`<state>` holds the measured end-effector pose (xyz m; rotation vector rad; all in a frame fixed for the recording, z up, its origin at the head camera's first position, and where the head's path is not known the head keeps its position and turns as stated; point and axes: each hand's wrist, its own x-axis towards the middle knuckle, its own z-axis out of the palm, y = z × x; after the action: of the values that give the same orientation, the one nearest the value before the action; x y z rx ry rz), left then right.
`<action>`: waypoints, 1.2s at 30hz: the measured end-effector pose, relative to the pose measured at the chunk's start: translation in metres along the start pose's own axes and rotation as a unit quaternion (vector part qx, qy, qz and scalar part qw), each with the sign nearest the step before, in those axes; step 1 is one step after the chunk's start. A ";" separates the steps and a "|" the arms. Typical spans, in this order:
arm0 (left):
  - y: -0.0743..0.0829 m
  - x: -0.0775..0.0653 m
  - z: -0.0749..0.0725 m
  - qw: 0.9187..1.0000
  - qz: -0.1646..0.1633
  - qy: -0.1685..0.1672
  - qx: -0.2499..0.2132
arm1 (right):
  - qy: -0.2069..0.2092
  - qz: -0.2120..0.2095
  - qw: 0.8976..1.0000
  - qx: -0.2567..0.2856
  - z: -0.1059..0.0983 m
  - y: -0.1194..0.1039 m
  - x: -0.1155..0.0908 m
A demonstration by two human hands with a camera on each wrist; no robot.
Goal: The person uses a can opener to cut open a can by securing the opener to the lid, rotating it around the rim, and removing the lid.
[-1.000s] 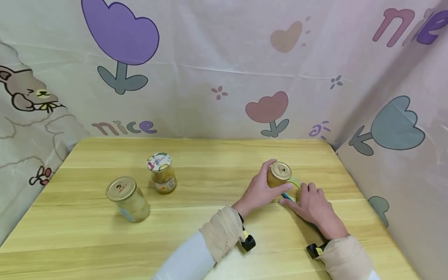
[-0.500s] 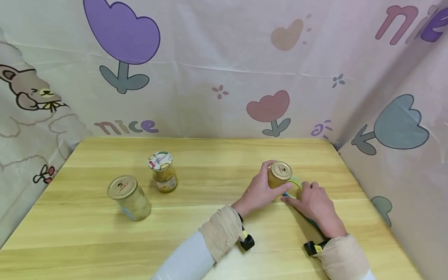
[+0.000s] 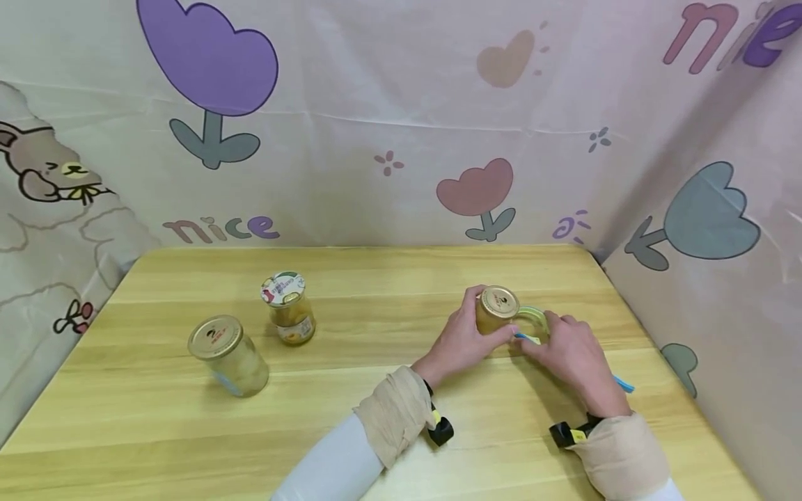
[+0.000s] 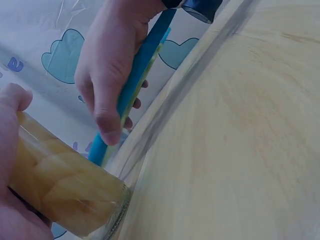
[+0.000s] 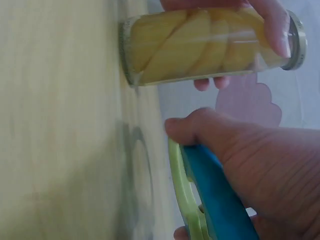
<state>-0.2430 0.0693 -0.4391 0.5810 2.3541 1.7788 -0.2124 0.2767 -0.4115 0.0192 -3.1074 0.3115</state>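
Observation:
My left hand [image 3: 460,342] grips a glass jar [image 3: 499,303] of yellow fruit pieces with a gold lid. The jar stands upright, its base at the tabletop in the right wrist view. Close to its right, my right hand [image 3: 573,355] holds a blue and green jar opener [image 5: 212,192], thumb along the blue side and fingers wrapped beneath. The opener's green loop [image 3: 534,316] points toward the jar, and its blue tail end [image 3: 623,384] shows beyond the right wrist. In the left wrist view, the opener [image 4: 142,62] slants down beside the jar [image 4: 70,185].
Two more jars stand on the left of the wooden table [image 3: 351,417]: a larger gold-lidded jar [image 3: 232,358] of pale fruit, and behind it a smaller jar [image 3: 289,309] with a printed lid. A patterned cloth [image 3: 351,188] hangs along the table's back and sides.
My right hand has shifted slightly right and away from me with the jar opener, whose tail end has come into sight past the wrist. The left hand still grips the jar in place.

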 end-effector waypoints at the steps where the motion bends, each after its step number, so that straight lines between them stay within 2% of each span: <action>1: 0.000 0.000 0.000 1.000 0.000 0.000 0.000 | -0.002 0.002 1.000 0.000 -0.001 0.000 0.000; 8: 0.000 -0.001 0.000 1.000 0.005 -0.002 0.002 | -0.006 0.000 1.000 0.008 -0.009 0.000 0.000; 15: -0.001 0.000 0.001 1.000 0.013 0.001 0.006 | 0.035 0.002 0.999 0.031 -0.012 -0.006 0.000; 22: -0.003 0.000 0.000 1.000 0.018 0.000 0.005 | 0.045 -0.009 0.998 0.046 -0.019 -0.014 -0.004; 25: -0.003 0.001 0.000 1.000 0.019 0.000 0.005 | 0.061 -0.021 0.997 0.050 -0.022 -0.015 -0.006; 28: -0.004 0.001 0.000 1.000 0.019 0.001 0.006 | 0.083 -0.014 0.994 0.066 -0.027 -0.017 -0.007; 32: -0.004 0.001 0.000 1.000 0.022 -0.001 0.007 | 0.109 0.017 0.990 0.087 -0.033 -0.019 -0.010; 36: -0.004 0.000 0.001 1.000 0.024 -0.005 0.004 | 0.115 0.025 0.990 0.080 -0.037 -0.023 -0.014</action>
<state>-0.2441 0.0689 -0.4433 0.6515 2.3611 1.7822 -0.1978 0.2619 -0.3712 -0.0850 -2.8500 0.5222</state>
